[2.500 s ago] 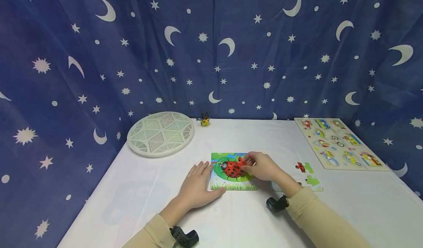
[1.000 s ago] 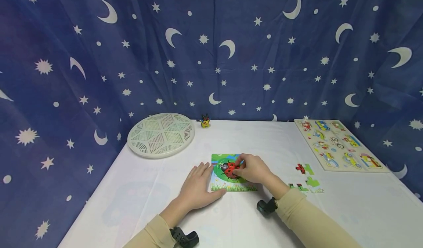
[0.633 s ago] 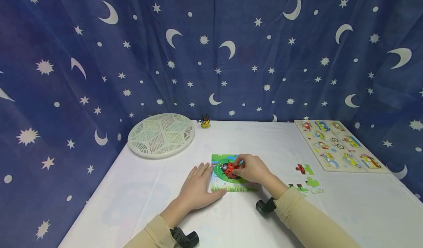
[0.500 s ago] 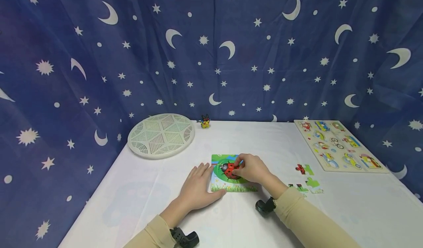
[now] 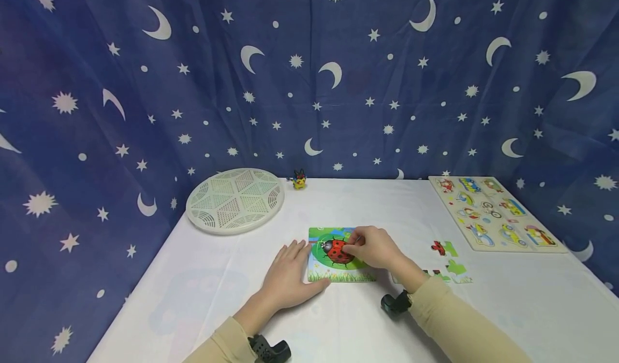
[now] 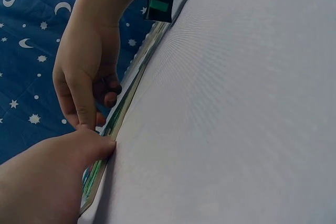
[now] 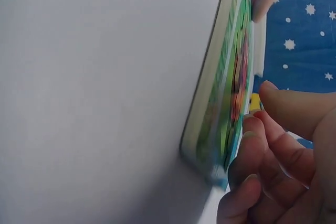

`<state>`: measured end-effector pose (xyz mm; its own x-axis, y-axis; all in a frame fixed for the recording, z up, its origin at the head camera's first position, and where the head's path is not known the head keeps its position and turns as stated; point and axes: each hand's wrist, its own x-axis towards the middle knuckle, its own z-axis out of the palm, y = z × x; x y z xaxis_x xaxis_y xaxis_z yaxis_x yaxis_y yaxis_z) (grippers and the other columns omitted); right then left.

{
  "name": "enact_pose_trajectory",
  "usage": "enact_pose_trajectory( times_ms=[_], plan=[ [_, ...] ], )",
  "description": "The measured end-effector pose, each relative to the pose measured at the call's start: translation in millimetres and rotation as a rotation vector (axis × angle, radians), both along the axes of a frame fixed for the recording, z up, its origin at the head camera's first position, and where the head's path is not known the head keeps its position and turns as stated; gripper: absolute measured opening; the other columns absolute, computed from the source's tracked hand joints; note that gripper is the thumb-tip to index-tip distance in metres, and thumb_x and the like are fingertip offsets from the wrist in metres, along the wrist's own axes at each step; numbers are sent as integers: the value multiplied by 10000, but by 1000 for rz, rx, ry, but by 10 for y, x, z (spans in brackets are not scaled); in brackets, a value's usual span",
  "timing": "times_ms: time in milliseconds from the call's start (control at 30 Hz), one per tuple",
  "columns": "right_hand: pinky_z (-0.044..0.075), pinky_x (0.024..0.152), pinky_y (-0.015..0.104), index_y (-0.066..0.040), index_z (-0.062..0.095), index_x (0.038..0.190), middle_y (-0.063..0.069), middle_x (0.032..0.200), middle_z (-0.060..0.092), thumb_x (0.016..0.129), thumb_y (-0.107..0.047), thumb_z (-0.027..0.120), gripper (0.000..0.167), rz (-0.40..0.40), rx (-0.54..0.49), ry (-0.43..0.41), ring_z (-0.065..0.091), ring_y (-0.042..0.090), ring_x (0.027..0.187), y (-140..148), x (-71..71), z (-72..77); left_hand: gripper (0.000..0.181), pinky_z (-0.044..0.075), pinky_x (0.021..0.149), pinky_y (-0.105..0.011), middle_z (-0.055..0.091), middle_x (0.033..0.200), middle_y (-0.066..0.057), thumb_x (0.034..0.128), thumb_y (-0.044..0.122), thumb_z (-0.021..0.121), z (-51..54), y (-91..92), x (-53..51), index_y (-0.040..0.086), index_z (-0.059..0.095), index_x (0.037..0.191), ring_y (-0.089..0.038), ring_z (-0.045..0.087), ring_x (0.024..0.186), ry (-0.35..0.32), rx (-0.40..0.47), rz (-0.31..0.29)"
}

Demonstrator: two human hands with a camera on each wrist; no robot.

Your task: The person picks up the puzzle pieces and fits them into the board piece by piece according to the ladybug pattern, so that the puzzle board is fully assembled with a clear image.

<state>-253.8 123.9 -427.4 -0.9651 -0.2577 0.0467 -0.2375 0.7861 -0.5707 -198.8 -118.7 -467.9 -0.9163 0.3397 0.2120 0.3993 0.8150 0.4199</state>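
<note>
A ladybug puzzle board [image 5: 321, 276] lies flat on the white table. The left hand [image 5: 288, 278] rests at its left side, fingers straight, thumb touching the front edge. Over the right part of the picture is the right hand [image 5: 378, 249], thumb and index fingertips close to the red ladybug [image 5: 337, 251] and other fingers bent. In the right wrist view no piece shows between the right thumb [image 7: 278, 95] and fingers; the hand covers the board's upper right part. The left wrist view has the left thumb [image 6: 100, 144] against the board's edge.
Loose puzzle pieces [image 5: 455, 267] lie right of the board, partly behind the right forearm. Farther right is a wooden picture board [image 5: 503, 237]. A round perforated tray [image 5: 235, 201] and a small yellow figure [image 5: 299, 181] stand at the back, before a starry blue curtain [image 5: 271, 100].
From 2.5 s to 1 s ago the right hand moved left over the ladybug; since then it has shifted slightly right, uncovering more of the red body. The left hand has stayed in place.
</note>
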Motion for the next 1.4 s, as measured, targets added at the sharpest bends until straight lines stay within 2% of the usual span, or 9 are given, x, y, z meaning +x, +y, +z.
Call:
enact_pose_trajectory(
  times_ms=[567, 933, 1200, 1400],
  plan=[
    [432, 545, 308, -147, 697, 865, -13, 727, 591, 936, -253, 761, 143, -28, -10, 5, 518, 167, 615, 429, 18, -4, 935, 185, 1242, -500, 431, 1564, -189, 861, 660, 668, -19, 16, -5, 29, 470, 1521, -378, 316, 1488, 11, -1, 5],
    [435, 565, 308, -124, 685, 883, 9, 751, 589, 930, -230, 748, 132, -105, 28, -18, 528, 186, 664, 772, 17, 8, 956, 173, 1248, -463, 424, 1574, -175, 856, 679, 663, -33, 8, -8, 22, 466, 1522, -345, 304, 1500, 7, -20, 16],
    [492, 683, 360, -18, 644, 1057, 69, 914, 622, 915, -217, 751, 266, -187, 62, -50, 555, 246, 834, 1047, 18, 5, 947, 181, 1245, -480, 425, 1571, -179, 855, 667, 672, -39, 10, -6, 26, 467, 1522, -356, 304, 1498, 8, -3, 12],
    [546, 783, 446, 10, 630, 1129, 144, 1030, 645, 922, -216, 749, 329, -226, 83, -83, 586, 302, 922, 1235, 28, -4, 952, 161, 1249, -462, 419, 1579, -166, 857, 676, 660, -37, 9, -1, 38, 456, 1534, -340, 295, 1505, -3, -13, 20]
  ],
)
